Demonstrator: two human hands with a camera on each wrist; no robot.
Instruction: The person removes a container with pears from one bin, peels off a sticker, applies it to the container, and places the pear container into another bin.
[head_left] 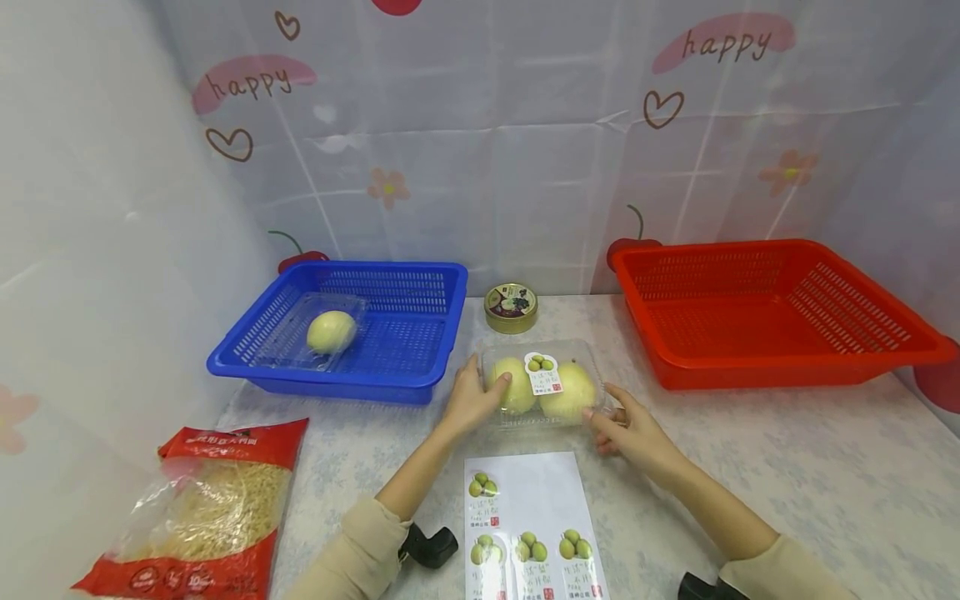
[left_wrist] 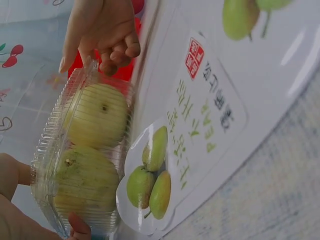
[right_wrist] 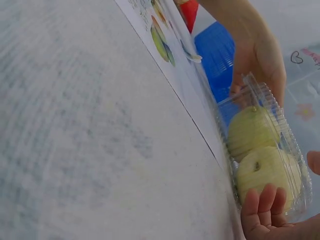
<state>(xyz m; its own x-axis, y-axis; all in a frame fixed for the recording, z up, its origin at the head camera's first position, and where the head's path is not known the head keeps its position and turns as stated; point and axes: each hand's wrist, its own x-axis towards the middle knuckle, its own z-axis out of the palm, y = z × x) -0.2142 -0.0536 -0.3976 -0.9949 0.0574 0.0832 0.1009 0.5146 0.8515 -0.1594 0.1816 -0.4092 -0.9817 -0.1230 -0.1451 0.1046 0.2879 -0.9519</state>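
Note:
A clear plastic clamshell box (head_left: 491, 358) with two pale yellow-green pears (head_left: 570, 392) inside sits mid-table, a pear sticker (head_left: 543, 373) on its lid. My left hand (head_left: 472, 400) grips the box's left end, thumb over the front and a finger behind. At the right end, my right hand (head_left: 630, 433) has its fingers loosely bent around the front corner; in the right wrist view, fingertips (right_wrist: 267, 205) lie before the box and another digit stands apart from it. In front lies a white sheet of pear stickers (head_left: 525, 492), its upper right part bare.
A blue basket (head_left: 390, 379) at the left holds another clear box (head_left: 288, 342) with a pale round fruit (head_left: 331, 332). At the right stands a red basket (head_left: 750, 371). A round gold tin (head_left: 511, 308) is behind the box. A red-and-clear pasta bag (head_left: 217, 500) lies front left.

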